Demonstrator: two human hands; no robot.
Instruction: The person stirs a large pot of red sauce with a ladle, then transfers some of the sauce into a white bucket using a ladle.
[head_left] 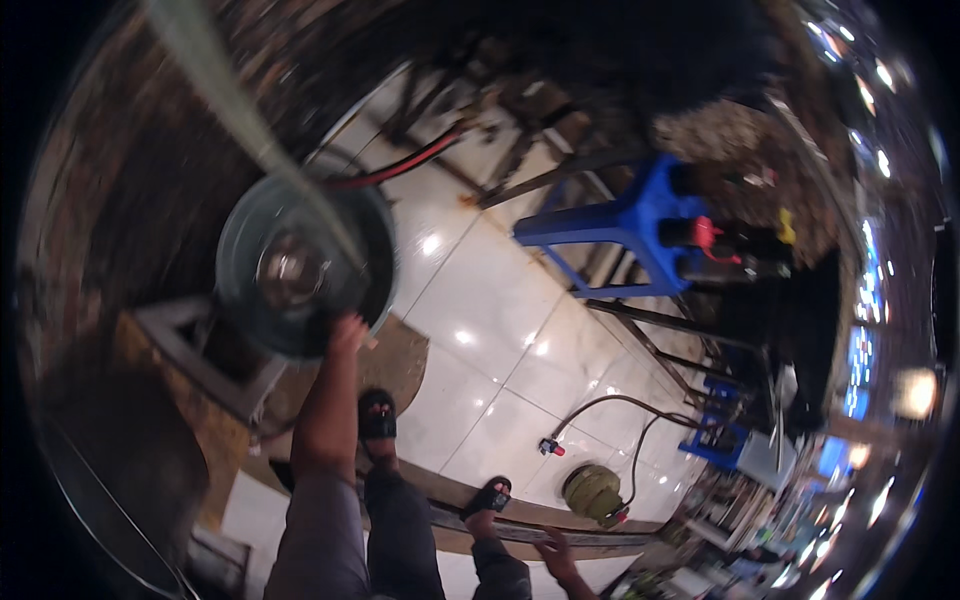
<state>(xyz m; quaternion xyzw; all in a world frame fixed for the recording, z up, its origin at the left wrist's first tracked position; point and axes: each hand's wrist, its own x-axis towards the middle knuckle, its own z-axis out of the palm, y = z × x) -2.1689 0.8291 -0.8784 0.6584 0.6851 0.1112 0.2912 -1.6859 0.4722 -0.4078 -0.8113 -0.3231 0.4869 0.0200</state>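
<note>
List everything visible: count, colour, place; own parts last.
Bucket: 1, grey, left
Pale blurred streak: 1, whitish, over bucket
Hose: 1, red-black, bucket's upper right
Plastic stool: 1+, blue, right
Bottles: count unclear, dark, right of stool
Gas cylinder: 1, olive, lower right
Cylinder hose: 1, dark, above cylinder
Square frame: 1, grey, below bucket
Floor tiles: several, white, centre
Blurred clutter: uncounted, mixed, right
Sandals: 2, black, lower centre
Legs: 2, dark trousers, bottom
Left hand: 1, bare, bucket's near rim
Right hand: 1, bare, bottom

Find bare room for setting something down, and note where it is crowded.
White tiles lie bare between the bucket and blue stool. Crowded: the bucket's near rim, with the left hand and a sandal close by; around the green cylinder and hose.
</note>
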